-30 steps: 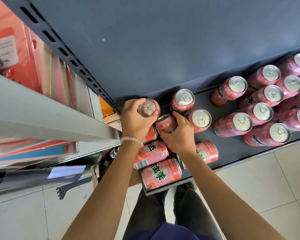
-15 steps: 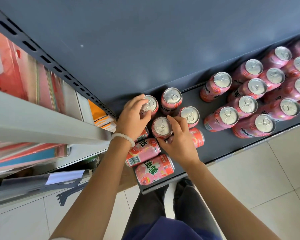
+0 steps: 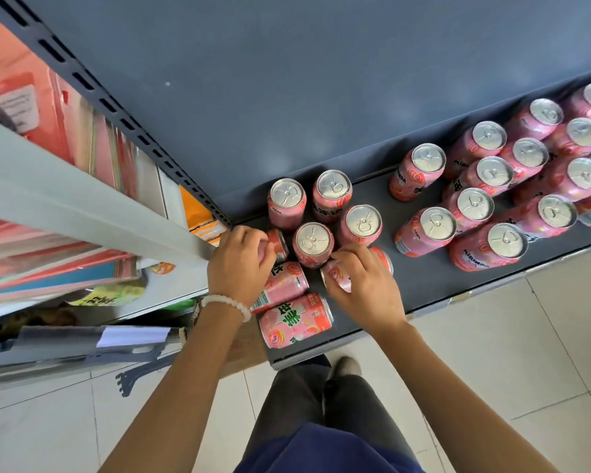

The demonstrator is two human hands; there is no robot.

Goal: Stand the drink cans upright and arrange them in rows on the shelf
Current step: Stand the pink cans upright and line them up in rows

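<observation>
Pink drink cans stand and lie on a dark shelf (image 3: 423, 278). Several upright cans (image 3: 314, 241) form a small cluster at the shelf's left end. My left hand (image 3: 239, 261) grips a lying can (image 3: 276, 241) at the far left. My right hand (image 3: 362, 285) grips another lying can (image 3: 338, 275), whose far end shows beyond my fingers. Two more cans lie on their sides near the front edge, one (image 3: 284, 285) partly under my left wrist, the other (image 3: 296, 319) in front of it. A larger group of upright cans (image 3: 475, 206) fills the shelf's right side.
The dark back panel (image 3: 321, 80) rises behind the cans. A slotted upright (image 3: 133, 128) and a grey neighbouring shelf (image 3: 82, 206) with colourful goods stand to the left. Bare shelf surface lies between the two can groups. Tiled floor (image 3: 509, 353) and my legs are below.
Both hands have left the upright cans they set down and dropped toward the shelf front. Each now grips a lying can. The small cluster has gained upright cans.
</observation>
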